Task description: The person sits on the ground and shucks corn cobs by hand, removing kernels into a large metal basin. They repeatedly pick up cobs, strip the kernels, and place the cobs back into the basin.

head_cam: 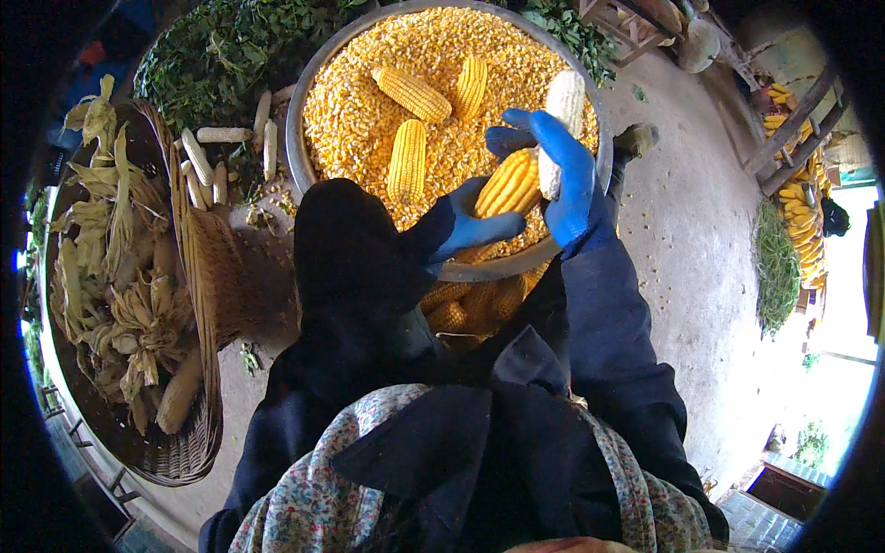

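Observation:
My left hand (477, 221), in a blue work glove, is closed around the lower end of a yellow ear of corn (510, 185). My right hand (570, 169), also gloved in blue, holds a pale, bare corn cob (550, 173) against that ear. Another whitish cob (566, 102) shows just beyond my right fingers; whether it is the same piece is unclear. Both hands are over a round metal basin (296, 131) heaped with loose corn kernels (352, 83). Several yellow ears, among them one near the middle (407, 160), lie on the kernels.
At the left stands a wicker basket (207, 345) with dry husks and cobs. Bare cobs (198, 157) lie on the floor beside green leafy plants (207, 62). Below the basin's near rim, more ears (449, 314) show between my legs. A wooden frame (795, 142) stands at the right.

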A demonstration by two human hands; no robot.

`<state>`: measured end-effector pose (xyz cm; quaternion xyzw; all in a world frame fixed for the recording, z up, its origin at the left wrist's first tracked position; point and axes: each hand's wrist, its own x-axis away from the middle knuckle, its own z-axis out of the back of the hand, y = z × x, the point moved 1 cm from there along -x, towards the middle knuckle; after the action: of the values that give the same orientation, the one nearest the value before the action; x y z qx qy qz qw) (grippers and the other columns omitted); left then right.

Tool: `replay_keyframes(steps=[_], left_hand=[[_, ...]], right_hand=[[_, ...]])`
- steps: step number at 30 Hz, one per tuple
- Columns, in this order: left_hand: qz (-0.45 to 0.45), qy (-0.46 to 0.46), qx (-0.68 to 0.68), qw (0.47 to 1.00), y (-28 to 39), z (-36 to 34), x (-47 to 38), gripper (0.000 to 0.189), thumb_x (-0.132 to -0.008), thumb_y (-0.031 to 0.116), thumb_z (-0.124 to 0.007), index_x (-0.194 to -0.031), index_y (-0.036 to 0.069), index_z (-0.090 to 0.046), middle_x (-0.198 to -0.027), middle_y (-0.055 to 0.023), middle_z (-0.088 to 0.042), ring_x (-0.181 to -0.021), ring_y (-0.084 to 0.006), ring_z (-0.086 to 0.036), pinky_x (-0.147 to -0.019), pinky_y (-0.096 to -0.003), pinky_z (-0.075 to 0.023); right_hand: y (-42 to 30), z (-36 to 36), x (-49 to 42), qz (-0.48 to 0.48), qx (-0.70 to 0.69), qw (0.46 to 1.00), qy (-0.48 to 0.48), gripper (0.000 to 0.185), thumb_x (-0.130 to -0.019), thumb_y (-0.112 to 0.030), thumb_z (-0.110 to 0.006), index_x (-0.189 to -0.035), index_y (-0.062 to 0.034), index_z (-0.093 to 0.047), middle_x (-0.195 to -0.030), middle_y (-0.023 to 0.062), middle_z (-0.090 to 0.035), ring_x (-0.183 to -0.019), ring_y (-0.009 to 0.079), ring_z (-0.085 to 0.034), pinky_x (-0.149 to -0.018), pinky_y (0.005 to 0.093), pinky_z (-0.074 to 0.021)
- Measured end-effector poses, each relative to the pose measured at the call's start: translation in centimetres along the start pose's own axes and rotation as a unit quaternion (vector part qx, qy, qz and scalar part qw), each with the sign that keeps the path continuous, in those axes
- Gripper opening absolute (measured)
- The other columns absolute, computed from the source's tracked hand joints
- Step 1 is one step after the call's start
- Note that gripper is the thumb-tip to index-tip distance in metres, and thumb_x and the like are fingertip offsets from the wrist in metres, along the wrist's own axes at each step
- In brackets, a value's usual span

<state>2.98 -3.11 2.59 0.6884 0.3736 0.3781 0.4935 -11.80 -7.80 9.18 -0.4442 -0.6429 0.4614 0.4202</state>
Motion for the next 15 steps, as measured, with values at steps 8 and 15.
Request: replay_keyframes(steps=[8,15], left_hand=[[-0.014,-0.168,0.183,0.969,-1.3,1.1,-0.8,0.074,-0.084,0.023,-0.074,-0.145,0.003,-0.038,-0.129,-0.0168,-0.060,-0.118,-0.0285,-0.060,-0.103,-0.0429,-0.0467],[-0.005,-0.207,0.215,0.954,-1.3,0.8,-0.6,0.062,-0.083,0.018,-0.076,-0.136,0.003,-0.048,-0.116,-0.0114,-0.066,-0.106,-0.0241,-0.066,-0.093,-0.0379,-0.0527]], right_hand=[[-3.0,1.3,1.1,0.060,-0.092,0.990,-0.093,0.066,-0.095,-0.033,-0.050,-0.148,0.0023,-0.033,-0.145,0.0259,-0.045,-0.136,0.0375,-0.043,-0.116,0.0453,-0.0283],[-1.9,-0.4,1.2,0.019,0.022,0.982,-0.187,0.073,-0.080,-0.035,-0.065,-0.139,0.0052,-0.046,-0.130,0.0229,-0.059,-0.124,0.0345,-0.056,-0.109,0.0444,-0.0403]])
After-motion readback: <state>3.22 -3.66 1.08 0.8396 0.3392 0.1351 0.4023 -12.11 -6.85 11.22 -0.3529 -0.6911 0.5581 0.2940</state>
